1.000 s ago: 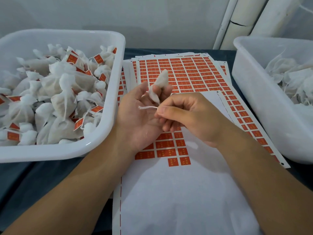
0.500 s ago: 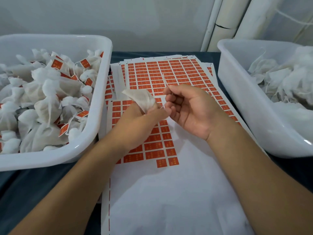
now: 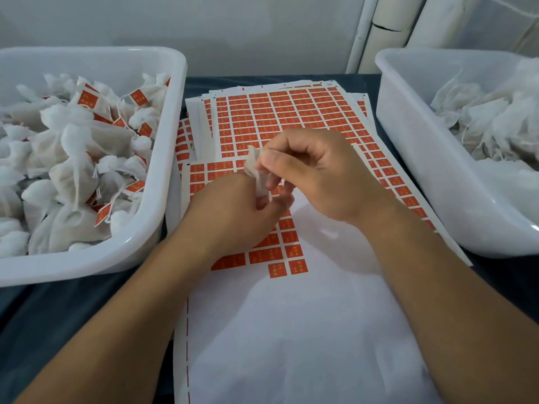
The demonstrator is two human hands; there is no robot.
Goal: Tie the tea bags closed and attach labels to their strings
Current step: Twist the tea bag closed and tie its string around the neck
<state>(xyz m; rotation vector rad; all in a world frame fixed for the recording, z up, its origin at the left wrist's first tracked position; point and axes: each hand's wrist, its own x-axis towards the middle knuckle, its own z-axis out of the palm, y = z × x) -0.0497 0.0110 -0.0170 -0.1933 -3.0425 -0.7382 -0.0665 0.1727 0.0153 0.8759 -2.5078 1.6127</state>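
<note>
Both our hands, left hand (image 3: 236,211) and right hand (image 3: 318,173), pinch one tea bag (image 3: 256,173), tying; next, we judge, a label (image 3: 287,268).

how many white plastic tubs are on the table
2. One tub stands at the left, filled with tied, labelled tea bags; the other tub stands at the right, holding unlabelled bags. Both run past the frame edges.

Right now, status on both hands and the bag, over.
Left hand and right hand both pinching the small white mesh tea bag above the orange label sheets. No label on it. Nothing obstructing.
</note>
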